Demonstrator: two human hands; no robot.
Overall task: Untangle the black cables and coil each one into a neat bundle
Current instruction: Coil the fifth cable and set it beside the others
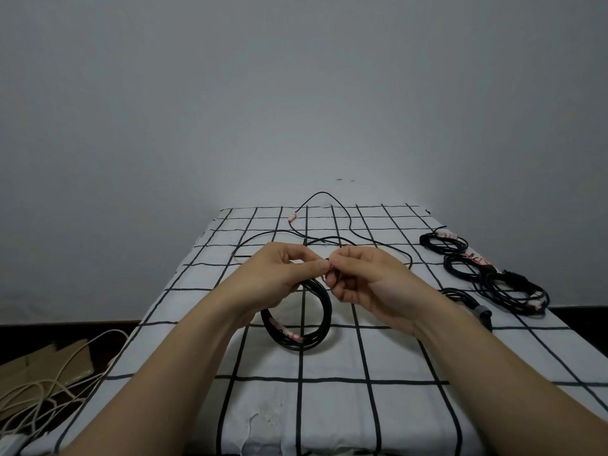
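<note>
A coil of black cable [297, 337] hangs from both my hands above the middle of the checked cloth. My left hand [279, 271] pinches the top of the coil between thumb and fingers. My right hand [365, 278] pinches the same spot from the right, fingers curled round the cable. A red-and-white tag shows on the lower part of the coil. Behind my hands a loose black cable [329, 222] sprawls over the far end of the table, with a white-and-red plug near its end.
The table wears a white cloth with a black grid [329, 406]. Several coiled black bundles [444, 243] [513, 289] lie along the right edge, one with a grey strap [478, 312]. White cables [42, 390] and cardboard lie on the floor at lower left. A plain wall stands behind.
</note>
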